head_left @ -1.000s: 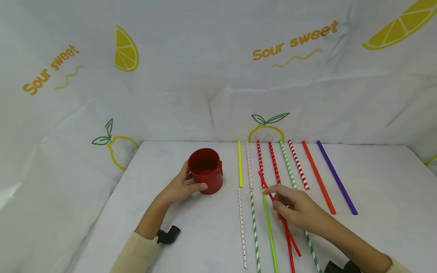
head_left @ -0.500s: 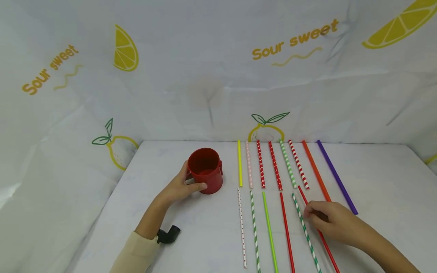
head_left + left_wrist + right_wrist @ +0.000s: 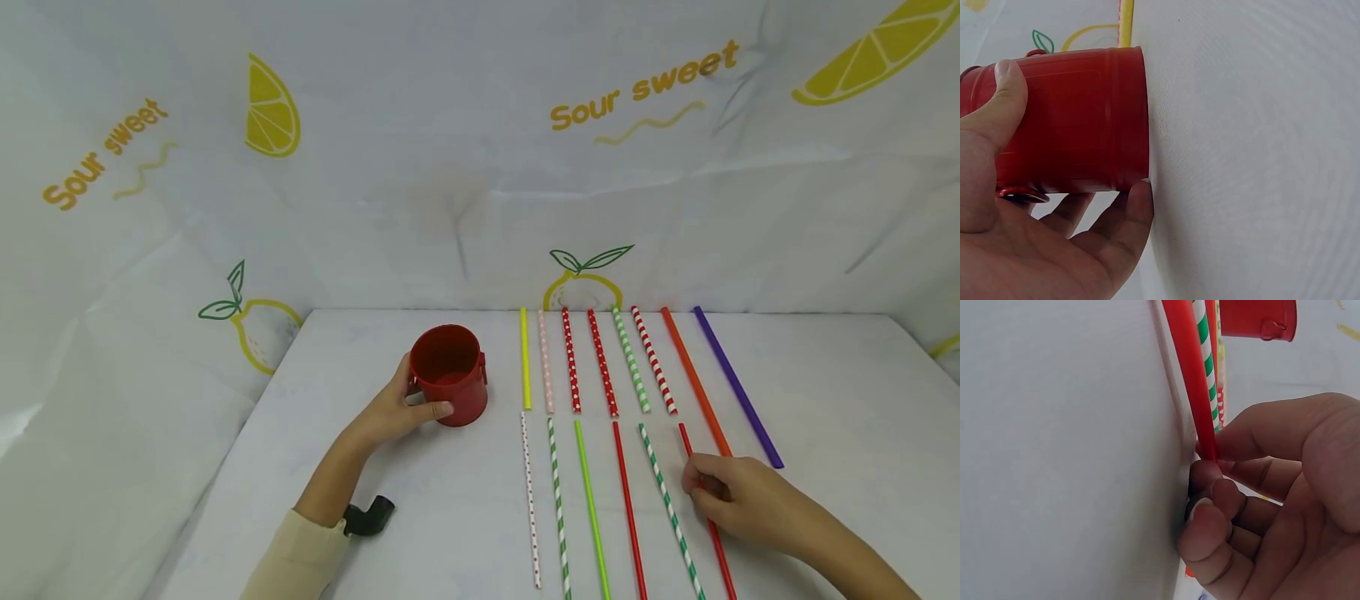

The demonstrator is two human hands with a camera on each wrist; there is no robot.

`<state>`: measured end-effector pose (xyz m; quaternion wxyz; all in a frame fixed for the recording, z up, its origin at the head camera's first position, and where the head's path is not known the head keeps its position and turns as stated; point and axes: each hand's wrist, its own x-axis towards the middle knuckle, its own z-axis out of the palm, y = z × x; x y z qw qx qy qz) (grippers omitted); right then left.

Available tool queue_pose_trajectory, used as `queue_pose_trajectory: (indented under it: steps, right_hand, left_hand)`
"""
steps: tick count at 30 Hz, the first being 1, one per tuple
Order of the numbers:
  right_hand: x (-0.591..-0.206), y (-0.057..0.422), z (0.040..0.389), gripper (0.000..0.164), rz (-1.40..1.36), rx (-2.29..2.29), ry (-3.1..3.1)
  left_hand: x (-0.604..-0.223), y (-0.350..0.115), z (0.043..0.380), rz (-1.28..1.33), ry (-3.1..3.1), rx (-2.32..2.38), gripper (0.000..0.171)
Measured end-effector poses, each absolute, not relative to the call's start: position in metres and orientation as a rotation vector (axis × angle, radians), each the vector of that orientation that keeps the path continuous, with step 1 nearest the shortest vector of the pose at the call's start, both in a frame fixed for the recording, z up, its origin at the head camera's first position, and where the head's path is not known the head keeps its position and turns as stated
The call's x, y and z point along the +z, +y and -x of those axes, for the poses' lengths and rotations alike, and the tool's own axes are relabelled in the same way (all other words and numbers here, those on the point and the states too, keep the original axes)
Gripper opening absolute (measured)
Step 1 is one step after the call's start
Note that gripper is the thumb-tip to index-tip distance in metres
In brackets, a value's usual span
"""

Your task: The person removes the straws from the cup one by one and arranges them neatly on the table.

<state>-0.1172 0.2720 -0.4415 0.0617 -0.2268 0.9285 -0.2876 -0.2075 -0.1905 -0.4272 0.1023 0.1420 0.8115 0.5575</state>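
Note:
A small red bucket (image 3: 459, 392) stands upright on the table, and its inside shows only red. My left hand (image 3: 393, 410) grips it from the left, thumb across the front and fingers behind and under the side, as the left wrist view shows. My right hand (image 3: 742, 500) pinches a plain red straw (image 3: 720, 554) between thumb and fingers, low at the table surface. In the right wrist view this red straw (image 3: 1190, 369) runs up from the fingertips. Beside it lies a green-and-white striped straw (image 3: 670, 508).
Several straws lie side by side in two rows. The back row runs from a yellow straw (image 3: 526, 358) to a purple straw (image 3: 738, 387); the front row includes a lime green straw (image 3: 591, 508). A white lemon-print cloth (image 3: 420, 167) rises behind the table (image 3: 375, 333).
My right hand has carried the red straw rightward from across the other straws to the right end of the front row. My left hand stays on the bucket.

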Motion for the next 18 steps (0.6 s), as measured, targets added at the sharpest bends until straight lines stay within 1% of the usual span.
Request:
queue_pose_trajectory:
  steps: [10,18]
  right_hand:
    - [-0.4409,0.2709,0.1176,0.024,0.653,-0.869,2.801]
    - [-0.4433,0.2758,0.1183,0.028,0.74,-0.887,2.85]
  left_hand:
    - [-0.4269,-0.1889,0.2077,-0.371,2.402,1.645,0.089]
    - [-0.4282,-0.1862,0.2077,-0.35,2.399,1.648,0.091]
